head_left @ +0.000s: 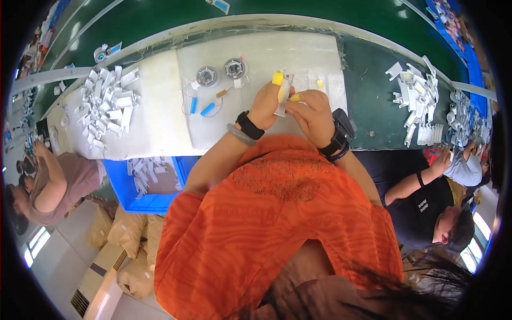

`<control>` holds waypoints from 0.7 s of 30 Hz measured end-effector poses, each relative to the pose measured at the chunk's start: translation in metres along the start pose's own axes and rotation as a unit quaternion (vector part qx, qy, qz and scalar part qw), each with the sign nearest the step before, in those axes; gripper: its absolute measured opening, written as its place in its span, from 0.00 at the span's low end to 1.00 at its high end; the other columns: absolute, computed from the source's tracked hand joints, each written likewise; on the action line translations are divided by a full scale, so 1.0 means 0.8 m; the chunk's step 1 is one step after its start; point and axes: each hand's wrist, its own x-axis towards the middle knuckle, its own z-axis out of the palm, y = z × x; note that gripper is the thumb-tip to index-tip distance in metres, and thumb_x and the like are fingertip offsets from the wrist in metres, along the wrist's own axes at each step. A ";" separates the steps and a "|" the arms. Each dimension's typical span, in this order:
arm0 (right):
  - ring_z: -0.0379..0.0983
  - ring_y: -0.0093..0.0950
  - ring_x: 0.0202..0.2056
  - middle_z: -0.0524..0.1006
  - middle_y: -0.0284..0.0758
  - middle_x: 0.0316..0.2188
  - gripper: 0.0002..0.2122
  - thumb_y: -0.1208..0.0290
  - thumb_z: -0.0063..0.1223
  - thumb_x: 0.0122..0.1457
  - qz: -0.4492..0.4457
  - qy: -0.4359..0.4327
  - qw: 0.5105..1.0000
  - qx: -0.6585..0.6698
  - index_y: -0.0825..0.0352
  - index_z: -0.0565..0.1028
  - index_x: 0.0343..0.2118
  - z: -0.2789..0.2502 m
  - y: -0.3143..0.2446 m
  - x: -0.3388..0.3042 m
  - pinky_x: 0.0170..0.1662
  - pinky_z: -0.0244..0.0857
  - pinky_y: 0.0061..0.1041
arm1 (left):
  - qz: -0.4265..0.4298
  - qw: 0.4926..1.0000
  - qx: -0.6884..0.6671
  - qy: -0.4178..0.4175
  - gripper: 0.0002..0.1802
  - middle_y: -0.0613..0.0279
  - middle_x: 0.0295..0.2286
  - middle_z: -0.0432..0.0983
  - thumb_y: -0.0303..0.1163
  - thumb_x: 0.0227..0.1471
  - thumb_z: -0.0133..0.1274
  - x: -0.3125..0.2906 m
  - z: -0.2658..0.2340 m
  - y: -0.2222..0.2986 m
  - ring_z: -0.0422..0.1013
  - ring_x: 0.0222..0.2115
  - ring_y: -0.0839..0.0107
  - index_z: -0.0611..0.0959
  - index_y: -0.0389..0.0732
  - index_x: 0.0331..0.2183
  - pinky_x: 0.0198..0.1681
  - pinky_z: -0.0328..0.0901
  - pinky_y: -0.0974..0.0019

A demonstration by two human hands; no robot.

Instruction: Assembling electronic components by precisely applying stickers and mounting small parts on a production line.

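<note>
Both hands meet over the pale work mat [240, 49], on a white plastic housing part [280, 109]. My left hand [263, 106] is closed around its left side, and a yellow wrap covers one fingertip. My right hand [314, 109], also with a yellow-wrapped fingertip, pinches at the part's right side. Any smaller piece between those fingers is hidden. Left of my hands lie two round motor-like units [207, 76] with wires, two blue cylindrical cells [208, 110] and a small brown piece [221, 93].
A heap of white plastic parts [109, 104] covers the mat's left; another pile [416, 93] sits on the green surface at right. Below the left edge stands a blue bin [125, 184] holding more parts. Co-workers sit on both sides. Beyond the rail runs a green belt [256, 10].
</note>
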 end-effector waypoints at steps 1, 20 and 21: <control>0.71 0.32 0.39 0.73 0.31 0.33 0.10 0.73 0.62 0.43 -0.010 0.010 1.000 -0.017 0.58 0.78 0.32 0.001 -0.003 0.003 0.48 0.61 0.34 | 0.027 1.000 0.013 0.009 0.22 0.62 0.35 0.74 0.48 0.63 0.41 -0.005 0.002 0.000 0.71 0.35 0.73 0.76 0.39 0.42 0.36 0.67 0.68; 0.71 0.29 0.30 0.73 0.30 0.26 0.05 0.75 0.58 0.41 -0.085 -0.009 0.991 -0.099 0.61 0.75 0.23 0.025 -0.018 0.015 0.42 0.64 0.33 | 0.030 0.990 0.055 0.123 0.18 0.65 0.31 0.73 0.43 0.62 0.40 -0.029 0.014 -0.012 0.67 0.28 0.76 0.76 0.40 0.41 0.28 0.63 0.71; 0.71 0.29 0.30 0.73 0.30 0.26 0.05 0.75 0.58 0.41 -0.085 -0.010 0.992 -0.097 0.61 0.75 0.23 0.026 -0.018 0.015 0.42 0.64 0.33 | 0.030 0.990 0.053 0.125 0.18 0.65 0.31 0.73 0.43 0.62 0.40 -0.035 0.010 -0.011 0.67 0.28 0.76 0.76 0.40 0.41 0.28 0.63 0.71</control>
